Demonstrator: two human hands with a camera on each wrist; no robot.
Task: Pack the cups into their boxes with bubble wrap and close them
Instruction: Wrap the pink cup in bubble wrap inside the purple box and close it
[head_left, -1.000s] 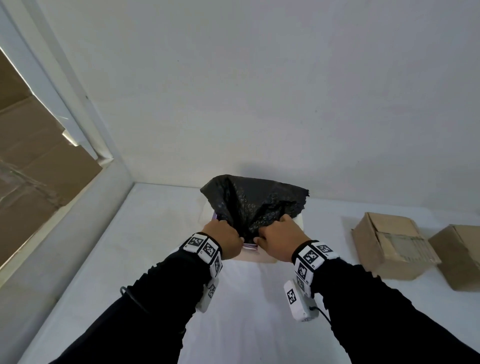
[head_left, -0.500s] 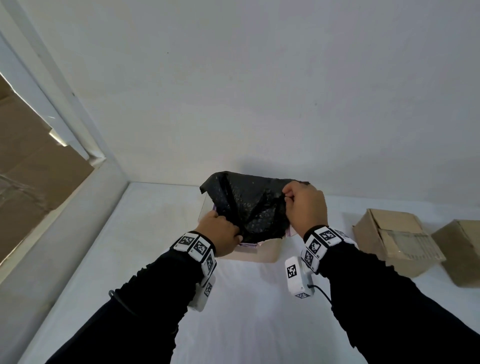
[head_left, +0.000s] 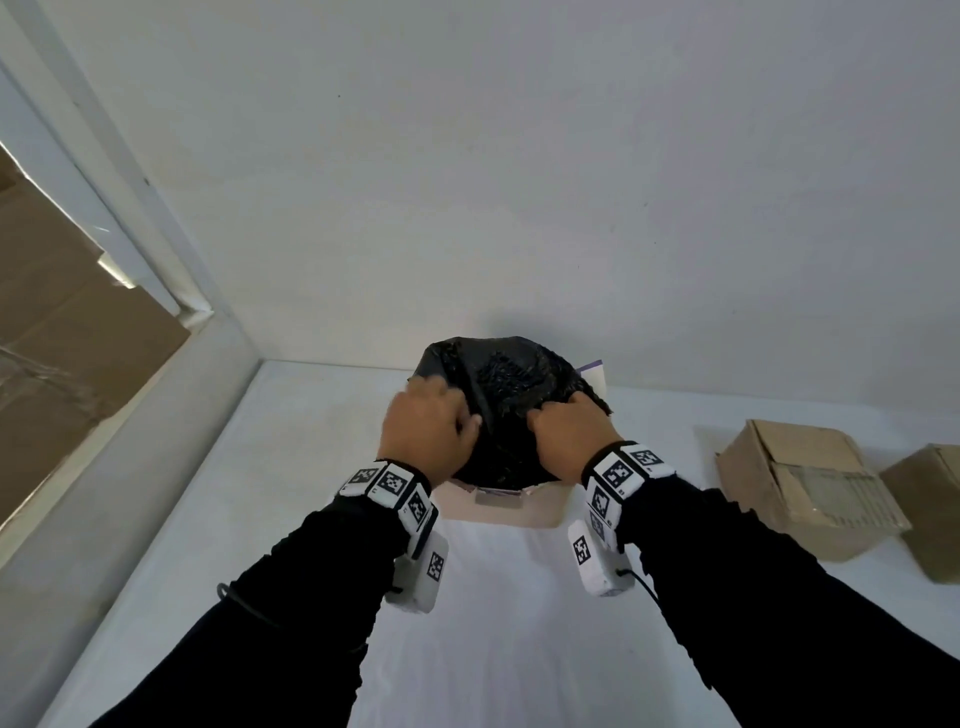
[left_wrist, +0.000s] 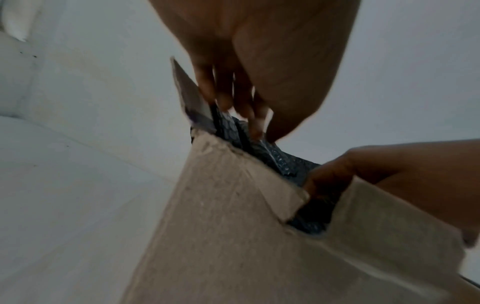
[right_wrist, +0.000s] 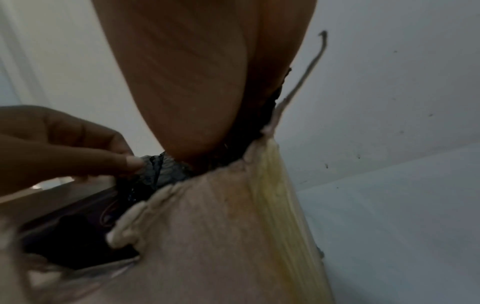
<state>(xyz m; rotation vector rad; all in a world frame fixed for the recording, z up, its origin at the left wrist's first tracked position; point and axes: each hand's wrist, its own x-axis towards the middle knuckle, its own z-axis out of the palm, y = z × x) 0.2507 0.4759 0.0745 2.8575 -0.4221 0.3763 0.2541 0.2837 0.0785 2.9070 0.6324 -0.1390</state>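
Note:
A bundle of black bubble wrap (head_left: 511, 410) bulges out of an open pale cardboard box (head_left: 511, 512) on the white table. The cup is hidden under the wrap. My left hand (head_left: 428, 431) lies on the bundle's left side, and its thumb and fingers meet on the wrap (left_wrist: 272, 152) beside a raised flap (left_wrist: 187, 92). My right hand (head_left: 569, 439) is on the right side, fingers curled into the wrap (right_wrist: 155, 172) at the box's rim (right_wrist: 221, 216). A purple-edged flap (head_left: 592, 366) stands up behind the bundle.
Two closed brown cardboard boxes (head_left: 810, 486) (head_left: 930, 514) sit on the table to the right. A white wall rises directly behind the open box. A window frame (head_left: 130, 249) runs along the left, with a ledge below it.
My right hand came down from the wrap's far top corner to its near right side. My left hand moved up the left side. The wrap now sits folded into a rounder bundle.

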